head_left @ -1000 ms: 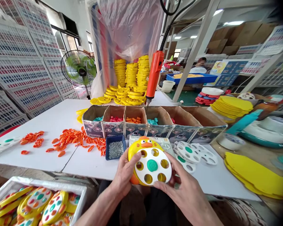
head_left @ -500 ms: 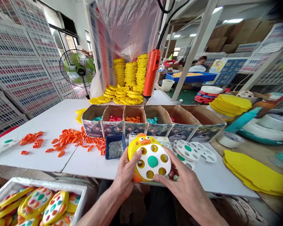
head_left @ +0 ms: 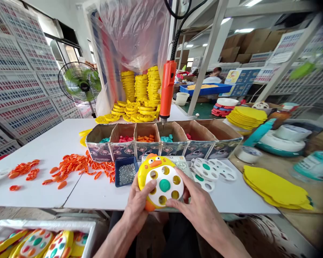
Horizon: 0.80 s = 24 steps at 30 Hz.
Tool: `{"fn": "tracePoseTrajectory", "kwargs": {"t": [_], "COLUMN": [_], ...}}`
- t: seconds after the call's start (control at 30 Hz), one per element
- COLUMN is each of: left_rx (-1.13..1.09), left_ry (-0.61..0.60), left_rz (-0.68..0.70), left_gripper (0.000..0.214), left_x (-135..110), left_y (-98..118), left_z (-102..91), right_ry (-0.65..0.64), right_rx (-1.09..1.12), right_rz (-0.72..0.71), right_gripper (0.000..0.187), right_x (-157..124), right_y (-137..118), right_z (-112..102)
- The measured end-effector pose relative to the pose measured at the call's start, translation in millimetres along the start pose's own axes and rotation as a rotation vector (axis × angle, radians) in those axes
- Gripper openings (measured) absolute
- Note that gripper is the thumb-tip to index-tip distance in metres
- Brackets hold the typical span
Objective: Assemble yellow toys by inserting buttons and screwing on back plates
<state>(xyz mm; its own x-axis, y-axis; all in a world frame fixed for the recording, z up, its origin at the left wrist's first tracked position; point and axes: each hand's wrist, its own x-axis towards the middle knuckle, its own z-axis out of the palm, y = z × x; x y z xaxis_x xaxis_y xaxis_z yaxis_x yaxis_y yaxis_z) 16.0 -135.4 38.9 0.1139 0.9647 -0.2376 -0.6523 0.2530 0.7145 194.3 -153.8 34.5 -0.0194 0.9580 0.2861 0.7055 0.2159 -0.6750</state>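
A yellow duck-shaped plastic toy (head_left: 156, 190) is held between both my hands near the table's front edge. Its white round face plate has several holes and a green centre button; an orange beak points away from me. My left hand (head_left: 138, 200) grips its left side, thumb on the white plate. My right hand (head_left: 196, 200) wraps the right side, thumb at the lower rim; its other fingertips are partly hidden behind the toy. Just behind the toy sit a navy tray of small screws (head_left: 126, 173) and white perforated discs (head_left: 206, 170).
A divided cardboard bin (head_left: 148, 148) with coloured pieces spans the table. An orange electric screwdriver (head_left: 167, 89) hangs above it. Orange parts (head_left: 72, 166) lie left, yellow sheets (head_left: 276, 188) right. Yellow shells (head_left: 141, 86) are stacked behind. A white crate (head_left: 93, 229) of toys stands lower left.
The view has shifted slightly, so most things appear further left and the crate lower. Both hands keep their hold on the duck toy with little change in grip.
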Motion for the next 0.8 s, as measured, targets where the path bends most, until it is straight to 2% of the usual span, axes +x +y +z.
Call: {"fn": "tracePoseTrajectory", "kwargs": {"t": [0.13, 0.2, 0.23, 0.3, 0.4, 0.47, 0.6, 0.7, 0.8], "left_rx": [-0.013, -0.014, -0.013, -0.012, -0.022, -0.027, -0.025, -0.010, 0.063], "left_ry": [0.049, 0.066, 0.081, 0.109, 0.142, 0.154, 0.156, 0.150, 0.090], "left_rz": [-0.004, 0.000, -0.004, -0.028, -0.077, -0.094, -0.104, -0.097, -0.067], "left_gripper": [0.080, 0.074, 0.070, 0.063, 0.055, 0.053, 0.053, 0.053, 0.059], "left_x": [1.0, 1.7, 2.0, 2.6, 3.9, 4.9, 5.7, 4.7, 3.9], "left_y": [-0.4, 0.2, 0.6, 1.0, 0.7, 0.3, 0.3, 1.6, 6.4], "left_z": [-6.5, -10.1, -11.8, -14.7, -18.0, -20.3, -24.7, -26.1, -25.1], "right_ry": [0.080, 0.145, 0.174, 0.175, 0.035, -0.039, -0.109, -0.039, 0.009], "right_rx": [-0.116, -0.057, 0.043, 0.390, 0.966, 1.152, 1.206, 1.213, 1.203], "right_rz": [-0.071, -0.032, 0.021, 0.172, 0.355, 0.399, 0.398, 0.366, 0.363], "right_gripper": [0.081, 0.078, 0.076, 0.075, 0.078, 0.076, 0.062, 0.053, 0.055], "right_x": [-3.3, -5.1, -5.8, -6.7, -7.5, -8.5, -11.9, -14.8, -18.8], "right_y": [-5.1, -8.0, -9.8, -14.3, -22.0, -25.8, -29.3, -33.2, -37.7], "right_z": [-4.5, -6.3, -6.6, -5.9, -4.1, -3.7, -3.2, -1.0, 1.8]}}
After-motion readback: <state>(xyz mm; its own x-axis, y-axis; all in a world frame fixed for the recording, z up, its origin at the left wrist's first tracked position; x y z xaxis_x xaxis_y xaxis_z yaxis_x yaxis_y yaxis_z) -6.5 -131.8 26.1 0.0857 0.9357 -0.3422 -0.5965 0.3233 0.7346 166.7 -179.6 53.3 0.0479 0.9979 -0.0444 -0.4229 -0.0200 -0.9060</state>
